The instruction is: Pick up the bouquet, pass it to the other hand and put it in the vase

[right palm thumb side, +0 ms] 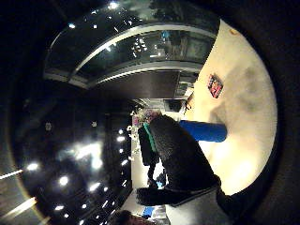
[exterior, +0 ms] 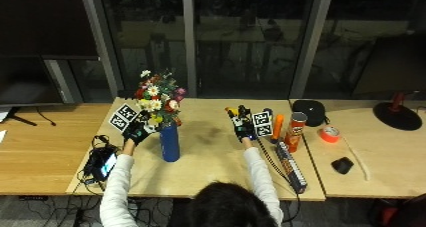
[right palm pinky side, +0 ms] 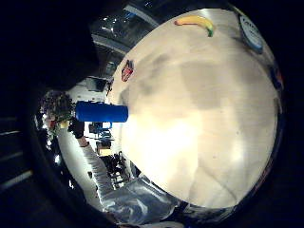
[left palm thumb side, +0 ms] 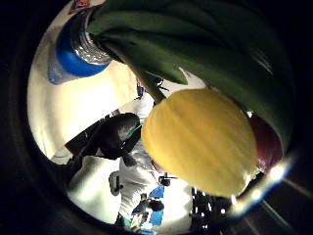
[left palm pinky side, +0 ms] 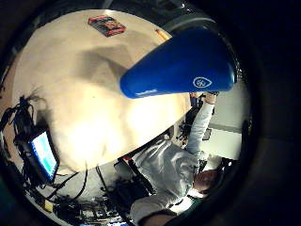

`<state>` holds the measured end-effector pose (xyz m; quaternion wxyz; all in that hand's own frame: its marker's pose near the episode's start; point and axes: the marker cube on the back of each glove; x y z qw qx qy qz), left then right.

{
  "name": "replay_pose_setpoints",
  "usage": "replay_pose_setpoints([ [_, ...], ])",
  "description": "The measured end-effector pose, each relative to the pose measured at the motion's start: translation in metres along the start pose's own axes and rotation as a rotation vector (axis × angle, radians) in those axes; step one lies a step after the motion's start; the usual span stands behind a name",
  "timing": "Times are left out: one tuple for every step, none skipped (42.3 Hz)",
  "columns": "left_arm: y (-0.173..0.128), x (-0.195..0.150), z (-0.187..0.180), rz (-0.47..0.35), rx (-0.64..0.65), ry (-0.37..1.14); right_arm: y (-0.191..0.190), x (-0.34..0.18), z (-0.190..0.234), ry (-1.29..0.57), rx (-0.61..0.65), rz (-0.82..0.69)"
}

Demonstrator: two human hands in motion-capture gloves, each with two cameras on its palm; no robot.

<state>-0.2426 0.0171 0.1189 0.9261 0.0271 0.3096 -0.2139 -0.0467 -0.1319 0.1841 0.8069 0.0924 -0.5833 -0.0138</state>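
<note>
The bouquet [exterior: 158,99], red, white and yellow flowers with green leaves, stands with its stems in the tall blue vase [exterior: 170,143] on the wooden table [exterior: 206,174]. My left hand [exterior: 137,132] is at the bouquet's left side, level with the lower flowers. A yellow bloom [left palm thumb side: 198,139] and leaves fill the thumb side palm view, with the vase mouth [left palm thumb side: 85,36] beyond, and no finger shows around a stem. The vase [left palm pinky side: 181,66] lies close under that palm. My right hand [exterior: 243,128] hovers over the table right of the vase, holding nothing.
A small screen device [exterior: 101,163] with cables lies at the table's left edge. Right of my right hand stand an orange bottle [exterior: 277,127] and a crisp can [exterior: 297,124], with a long box [exterior: 291,168] in front. A banana [right palm pinky side: 194,21] and a red packet [left palm pinky side: 107,25] lie farther back.
</note>
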Motion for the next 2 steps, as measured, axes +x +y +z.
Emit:
replay_pose_setpoints([
  [0.0064, 0.0075, 0.0010, 0.023, -0.072, 0.066, -0.0024, 0.0025, -0.0008, 0.010, 0.013, -0.007],
  [0.0072, 0.0069, 0.0009, 0.000, -0.101, 0.069, -0.0049, 0.0051, -0.0014, 0.019, 0.026, -0.016],
])
